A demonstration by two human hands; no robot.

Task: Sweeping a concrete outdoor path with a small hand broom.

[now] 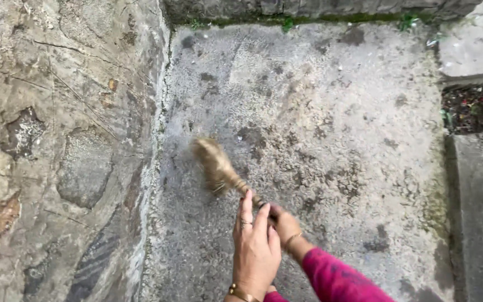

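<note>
the right hand, with a bangle and a pink sleeve, is closed around the handle of a short straw broom, whose blurred bristles rest on the grey concrete floor beside a rough stone wall. the left hand, ringed, lies over the right with fingers extended, flat rather than gripping.

Small straw hand broom, tan-brown fibres, bound bundle narrowing into a short wrapped handle. Lies at a slant: brush head up-left, handle down-right. Head is motion-blurred, low over the grey stained concrete slab, just right of the rough stone wall's base. Handle end is hidden inside a fist; whether the bristle tips touch the slab can't be told.
</note>
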